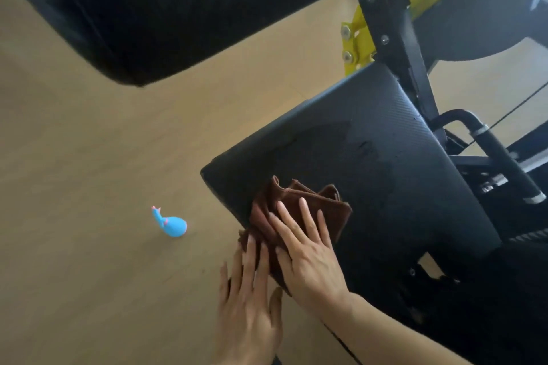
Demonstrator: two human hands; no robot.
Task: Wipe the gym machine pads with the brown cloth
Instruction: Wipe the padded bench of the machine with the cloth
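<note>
Brown folded microfibre cloth [299, 216] lies on the near corner of the black textured vinyl seat pad [370, 157]. Right hand [308, 258] presses it, fingers flat; left hand [252, 299] flat alongside, touching its edge. Best: even pressure, overlapping strokes towards the damp patch.

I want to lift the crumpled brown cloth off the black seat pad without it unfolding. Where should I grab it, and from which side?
Pinch the bunched folds at the far top edge of the crumpled brown cloth, coming from above. There the layers stand up in ridges off the black seat pad, while the left hand and right hand lie flat over its near part.
</note>
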